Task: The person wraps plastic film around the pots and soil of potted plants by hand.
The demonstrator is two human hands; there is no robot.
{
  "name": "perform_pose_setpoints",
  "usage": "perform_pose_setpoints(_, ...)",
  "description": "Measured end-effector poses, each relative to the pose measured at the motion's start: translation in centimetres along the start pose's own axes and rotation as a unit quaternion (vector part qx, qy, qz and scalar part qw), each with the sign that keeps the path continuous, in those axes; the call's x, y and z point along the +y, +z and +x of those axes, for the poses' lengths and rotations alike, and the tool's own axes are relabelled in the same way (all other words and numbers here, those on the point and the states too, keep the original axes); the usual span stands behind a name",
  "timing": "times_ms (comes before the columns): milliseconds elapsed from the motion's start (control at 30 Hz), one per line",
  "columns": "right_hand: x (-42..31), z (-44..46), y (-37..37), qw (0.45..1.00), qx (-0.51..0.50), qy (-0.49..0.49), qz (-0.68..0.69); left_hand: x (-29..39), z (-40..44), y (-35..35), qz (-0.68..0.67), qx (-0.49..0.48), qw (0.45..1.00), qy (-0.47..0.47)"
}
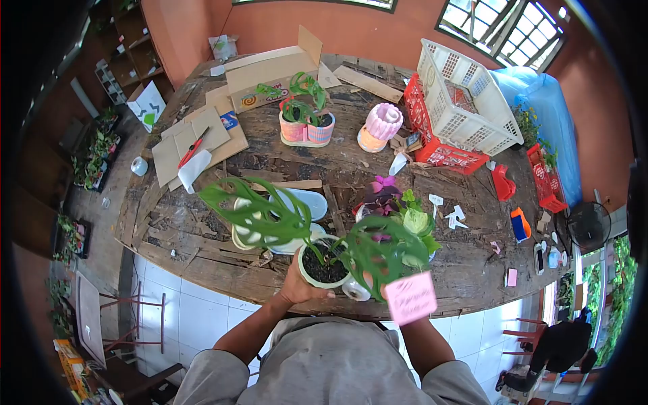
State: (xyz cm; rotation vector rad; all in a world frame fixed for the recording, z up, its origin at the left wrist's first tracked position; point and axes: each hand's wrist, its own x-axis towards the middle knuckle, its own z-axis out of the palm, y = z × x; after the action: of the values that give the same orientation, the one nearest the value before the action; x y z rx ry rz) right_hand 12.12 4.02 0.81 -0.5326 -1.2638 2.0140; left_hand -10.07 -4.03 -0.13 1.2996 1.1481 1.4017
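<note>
- The pale pot [312, 282] was held at bottom centre of the frame, right up against the left hand [302, 285]. Its side was wrapped by the fingers and the thumb was laid across its front, below the rim, so yeah, it was properly clamped.
- Dark soil [325, 271] was packed inside, with one big split leaf [266, 212] spread to the left and another leaf [381, 250] hung over to the right.
- The right hand [383, 290] was mostly covered by that second leaf and by a pink note [410, 298] with writing on it. Whether its fingers were together or apart couldn't be told.
- Pose-wise, the left forearm was angled up from the lower left, elbow bent out. The right forearm was angled up from the lower right, its upper end blocked by the note.
- A white roll [356, 290] was partly hidden between the pot and the right hand.
- Just beyond the pot, a pale blue dish [312, 200] was set on the worn wooden table [466, 273].
- Farther up, a pink double planter [307, 135] was placed near centre, and a white crate [459, 125] was stacked on a red one at upper right.
</note>
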Motion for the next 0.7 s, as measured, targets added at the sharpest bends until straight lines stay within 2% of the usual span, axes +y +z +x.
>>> perform_pose_setpoints(33,-4.4,0.6,3.2,0.989,0.036,-0.019,-0.143,0.3,0.4,-0.2,-0.007,-0.004,1.000,0.001)
perform_pose_setpoints(67,-2.6,1.3,1.6,0.979,-0.008,-0.021,0.205,1.7,0.9,0.3,-0.049,0.041,0.997,0.043)
perform_pose_setpoints(100,-5.2,1.7,3.2,0.940,0.028,0.079,0.332,2.4,1.6,0.6,-0.046,0.037,0.997,0.048)
perform_pose_setpoints(133,-8.0,1.7,5.0,0.979,0.037,0.109,0.170,3.0,2.2,0.7,-0.057,0.050,0.994,0.082)
perform_pose_setpoints(167,-11.5,2.2,7.8,0.990,0.046,0.135,0.003,3.7,2.8,0.5,-0.068,0.062,0.989,0.116)
perform_pose_setpoints(200,-10.8,2.6,7.1,0.991,0.046,0.127,0.006,4.7,3.5,-0.2,-0.017,0.014,0.994,0.107)
perform_pose_setpoints(267,-9.0,3.7,5.3,0.982,0.072,0.162,-0.065,4.6,4.4,-0.9,0.020,0.026,0.991,0.127)
perform_pose_setpoints(367,-9.3,3.9,4.8,0.989,0.053,0.128,-0.061,5.0,5.7,-1.1,0.087,0.070,0.981,0.161)
perform_pose_setpoints(433,-7.2,3.5,2.4,0.993,0.105,0.020,-0.052,7.2,6.8,-0.7,-0.031,0.120,0.979,0.164)
perform_pose_setpoints(500,-11.7,2.8,5.7,0.989,0.013,-0.022,-0.146,7.8,7.8,-1.3,-0.029,0.181,0.963,0.197)
perform_pose_setpoints(533,-13.4,2.9,5.9,0.991,-0.067,0.108,-0.034,6.6,7.6,-2.2,0.000,0.215,0.967,0.135)
perform_pose_setpoints(567,-13.6,2.4,7.2,0.998,-0.016,0.061,0.005,6.8,7.8,-3.2,0.027,0.248,0.966,0.072)
perform_pose_setpoints(600,-13.8,2.5,7.4,0.999,0.004,0.052,0.008,7.1,8.3,-3.9,-0.072,0.221,0.967,0.104)
perform_pose_setpoints(633,-14.0,2.5,7.5,0.999,0.025,0.044,0.012,7.2,8.3,-3.9,-0.102,0.218,0.959,0.150)
perform_pose_setpoints(700,-14.8,3.1,7.3,0.998,0.038,0.038,0.028,9.2,8.4,-4.3,-0.089,0.162,0.969,0.162)
